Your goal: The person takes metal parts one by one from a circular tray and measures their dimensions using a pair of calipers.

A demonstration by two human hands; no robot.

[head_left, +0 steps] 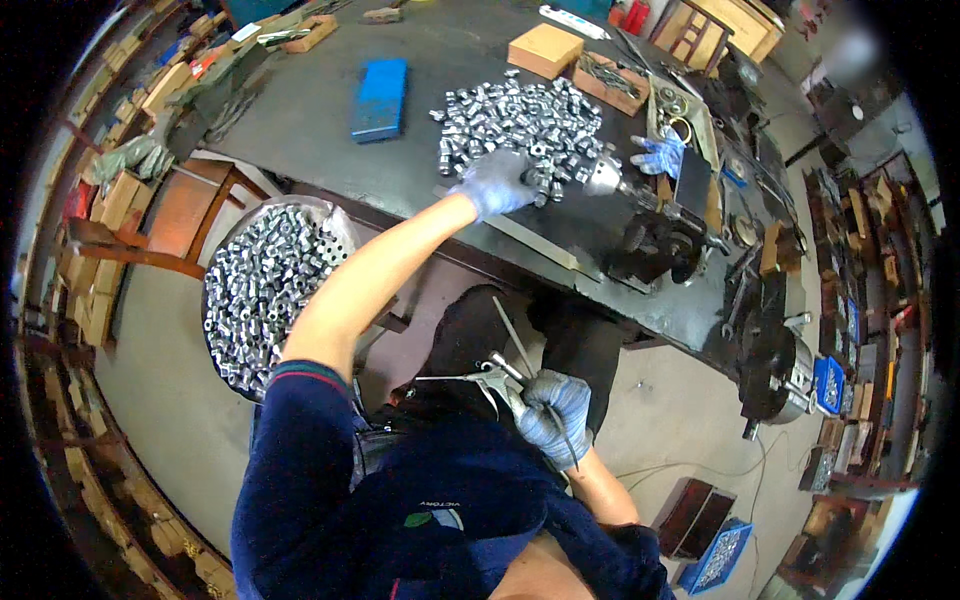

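My left hand (496, 184), in a grey-blue work glove, reaches over the table to the near edge of a heap of shiny metal fittings (515, 115). Its fingers are curled down and blurred beside the closest pieces, so whether one is gripped does not show. Above my lap, my right hand (556, 402), gloved too, is closed around a long thin metal rod (512, 330) that sticks out on both sides of the fist. Next to its fingers shows a small cylindrical metal piece (497, 361), with a pale grey, pointed thing (490, 382) beneath it.
A round basin of similar fittings (265, 290) stands left of my arm. On the dark table (300, 100) are a blue box (379, 99), a cardboard box (545, 50) and a spare blue glove (660, 152). Chuck machinery (775, 375) is at right; shelves line both sides.
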